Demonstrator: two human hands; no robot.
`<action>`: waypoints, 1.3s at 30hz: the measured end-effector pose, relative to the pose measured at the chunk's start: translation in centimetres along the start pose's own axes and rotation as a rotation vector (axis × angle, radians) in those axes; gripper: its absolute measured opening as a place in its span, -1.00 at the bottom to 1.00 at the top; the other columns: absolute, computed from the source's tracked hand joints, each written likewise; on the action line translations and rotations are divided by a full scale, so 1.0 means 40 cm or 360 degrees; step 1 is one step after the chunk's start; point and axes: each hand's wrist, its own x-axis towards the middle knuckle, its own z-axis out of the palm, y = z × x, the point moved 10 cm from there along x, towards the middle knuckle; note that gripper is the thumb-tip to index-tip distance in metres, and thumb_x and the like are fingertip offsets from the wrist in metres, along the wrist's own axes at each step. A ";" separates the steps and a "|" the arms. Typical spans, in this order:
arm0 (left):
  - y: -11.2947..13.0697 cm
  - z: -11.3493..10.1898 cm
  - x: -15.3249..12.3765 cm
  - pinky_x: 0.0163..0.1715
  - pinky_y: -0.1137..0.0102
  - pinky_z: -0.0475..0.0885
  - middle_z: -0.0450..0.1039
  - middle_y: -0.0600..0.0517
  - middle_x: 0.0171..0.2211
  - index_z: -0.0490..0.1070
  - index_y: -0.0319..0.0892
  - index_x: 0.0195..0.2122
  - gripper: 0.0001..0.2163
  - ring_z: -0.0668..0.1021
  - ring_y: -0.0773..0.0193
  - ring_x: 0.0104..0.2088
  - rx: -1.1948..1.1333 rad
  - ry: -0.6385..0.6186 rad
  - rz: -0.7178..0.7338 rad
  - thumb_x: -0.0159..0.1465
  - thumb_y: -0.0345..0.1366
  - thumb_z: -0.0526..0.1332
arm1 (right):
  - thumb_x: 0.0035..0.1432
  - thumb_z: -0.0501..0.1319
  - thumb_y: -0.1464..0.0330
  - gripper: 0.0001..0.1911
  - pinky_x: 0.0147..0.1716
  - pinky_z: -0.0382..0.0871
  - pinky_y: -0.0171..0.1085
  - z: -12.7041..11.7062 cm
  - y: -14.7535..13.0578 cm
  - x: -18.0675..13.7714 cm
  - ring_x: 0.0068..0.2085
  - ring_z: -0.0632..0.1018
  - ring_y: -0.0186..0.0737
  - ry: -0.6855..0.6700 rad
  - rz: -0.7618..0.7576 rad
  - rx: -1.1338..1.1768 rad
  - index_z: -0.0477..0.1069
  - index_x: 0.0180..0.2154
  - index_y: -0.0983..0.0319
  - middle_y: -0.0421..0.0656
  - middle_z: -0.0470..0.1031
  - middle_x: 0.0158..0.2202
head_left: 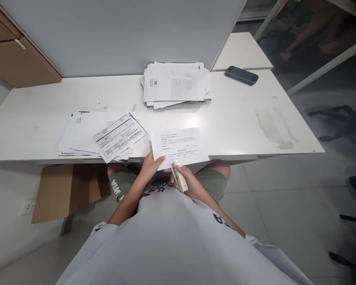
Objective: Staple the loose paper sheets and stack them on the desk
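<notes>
My left hand (150,166) is closed on the lower left corner of a printed sheet of paper (178,144), its thumb lying on top. The sheet reaches over the front edge of the white desk (234,130). In my right hand (188,180) is a cream-coloured stapler (180,178), fingers wrapped round it. The stapler's front end is at the sheet's lower edge; I cannot tell whether paper lies between its jaws. Whether the sheet is single or several together does not show.
A thick stack of papers (172,85) stands at the back of the desk. To the left lie loose papers (80,134) with a printed form (118,136) slanted on top. A dark phone (241,75) rests at the back right. Under the desk is a cardboard box (59,192).
</notes>
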 end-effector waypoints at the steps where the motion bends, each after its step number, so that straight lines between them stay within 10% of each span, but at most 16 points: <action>1: 0.001 0.002 -0.004 -0.01 0.19 0.43 0.54 -0.13 -0.03 0.46 -0.24 -0.07 -0.60 0.55 0.00 -0.02 0.0045 -0.0024 0.0017 0.11 -0.15 0.34 | -0.01 0.34 0.03 -0.62 -0.67 0.16 -0.33 -0.003 0.002 0.000 -0.59 0.36 -0.33 -0.0004 0.0004 -0.0017 0.52 -0.33 0.21 -0.16 0.52 -0.52; 17: 0.003 0.012 0.008 -0.18 0.27 0.49 0.57 -0.08 -0.15 0.47 -0.23 -0.15 -0.66 0.58 0.08 -0.17 0.0114 -0.0098 0.0058 0.14 -0.10 0.30 | -0.03 0.36 0.06 -0.65 -0.59 0.19 -0.30 -0.015 -0.027 0.017 -0.60 0.33 -0.34 0.0070 -0.0149 -0.0154 0.52 -0.40 0.23 -0.20 0.45 -0.62; 23: 0.032 -0.032 0.025 -0.48 0.31 0.50 0.57 -0.06 -0.27 0.45 -0.22 -0.14 -0.63 0.55 0.19 -0.44 -0.0029 0.0172 0.0094 0.16 -0.04 0.30 | -0.01 0.36 0.08 -0.64 -0.60 0.26 -0.32 -0.025 0.007 0.027 -0.52 0.43 -0.35 0.0066 -0.0065 0.0040 0.48 -0.25 0.17 -0.16 0.59 -0.26; 30: 0.302 -0.135 0.298 -0.49 0.40 0.48 0.58 -0.03 -0.32 0.47 -0.20 -0.15 -0.71 0.54 0.30 -0.49 0.0072 0.0305 0.0579 0.15 -0.18 0.33 | 0.04 0.34 0.12 -0.71 -0.64 0.28 -0.32 -0.079 0.030 0.020 -0.53 0.44 -0.34 0.0202 -0.0080 0.0179 0.47 -0.27 0.15 -0.16 0.60 -0.22; 35: 0.422 -0.089 0.554 -0.36 0.40 0.50 0.59 -0.10 -0.20 0.42 -0.30 -0.03 -0.74 0.61 0.26 -0.38 0.0983 0.0184 0.0426 0.27 -0.39 0.13 | -0.03 0.39 0.13 -0.64 -0.65 0.33 -0.39 -0.143 0.056 0.026 -0.55 0.46 -0.39 0.0342 -0.0100 0.0323 0.48 -0.24 0.19 -0.18 0.61 -0.28; 39: 0.454 -0.072 0.629 -0.11 0.31 0.46 0.56 -0.22 -0.09 0.44 -0.34 -0.08 -0.72 0.60 0.07 -0.11 0.1304 0.0296 0.0427 0.18 -0.39 0.26 | -0.03 0.40 0.15 -0.66 -0.67 0.36 -0.37 -0.182 0.060 0.026 -0.57 0.48 -0.34 0.0326 -0.0132 0.0365 0.47 -0.25 0.19 -0.20 0.59 -0.41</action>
